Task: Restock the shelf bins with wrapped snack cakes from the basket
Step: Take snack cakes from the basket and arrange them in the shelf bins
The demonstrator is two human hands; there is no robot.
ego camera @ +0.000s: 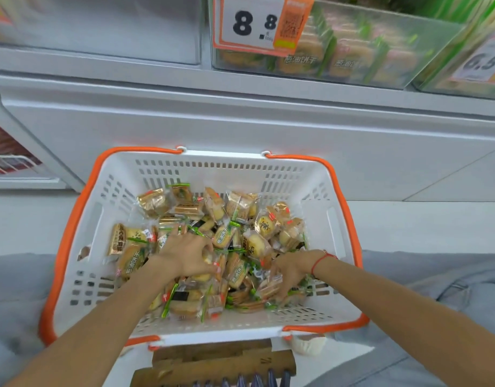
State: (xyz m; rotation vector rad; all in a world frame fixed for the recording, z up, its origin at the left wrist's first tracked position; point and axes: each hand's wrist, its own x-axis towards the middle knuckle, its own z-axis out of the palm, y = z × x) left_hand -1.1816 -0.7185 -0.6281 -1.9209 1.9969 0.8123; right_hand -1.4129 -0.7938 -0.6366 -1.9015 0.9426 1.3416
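At my twelve o'clock I see a pale grey shelf unit (240, 129) with a flat front panel. Up at one o'clock an orange-edged price tag (257, 23) reads 8.8; another at two o'clock (484, 64) reads 6.5. A white wire rack (11, 163) sits at nine o'clock. The pale floor (422, 224) looks evenly lit.

A price tag (253, 22) reading 8.8 hangs up top, and brown cardboard (224, 361) lies lowest in view.

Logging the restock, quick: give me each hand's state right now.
Left hand: fingers curled round a wrapped snack cake in the basket.
Right hand: fingers down among the cakes; grip cannot be told.
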